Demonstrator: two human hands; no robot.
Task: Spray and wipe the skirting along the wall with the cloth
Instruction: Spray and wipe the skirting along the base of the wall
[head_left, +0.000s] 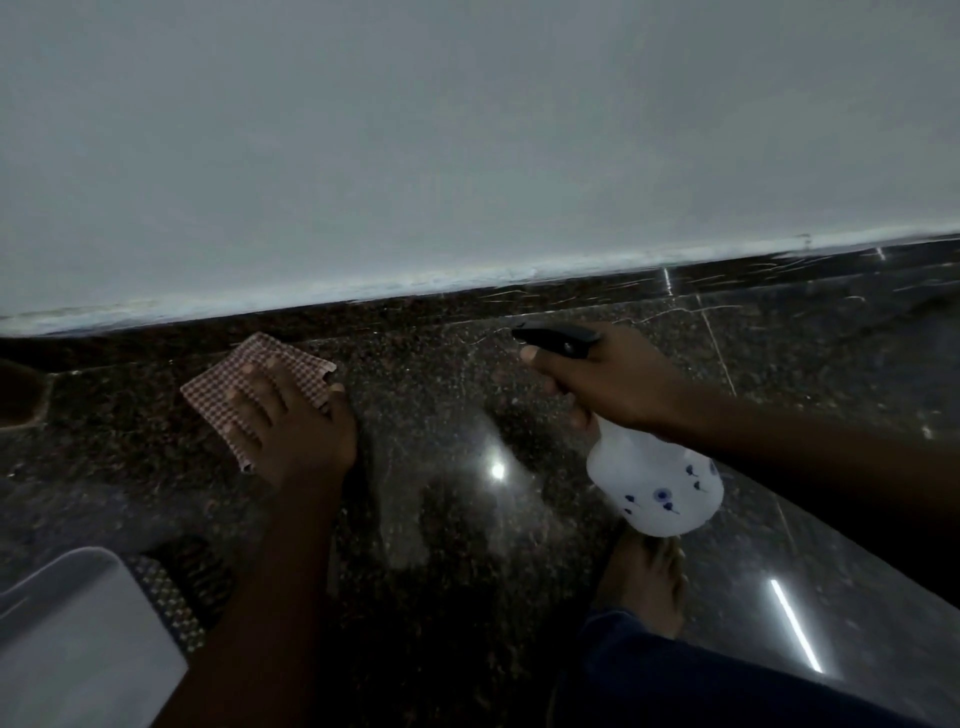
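left hand (298, 428) presses cloth (208, 397); right hand (615, 379) grips blue-flowered spray bottle (654, 488)

Left hand (296, 431): bare, uncovered through wrist and along left forearm (270, 571) down to lower frame edge. Right hand (608, 379): bare, likewise uncovered along right forearm (805, 457) out to right frame edge. Fingernails visible on thumb and fingertips of both. Foot (649, 582): bare, toes exposed, at lower right. Trouser leg (649, 670): dark blue fabric, soft folds, hem ending just above foot. Remaining clothing too dim or too far out of view to identify.
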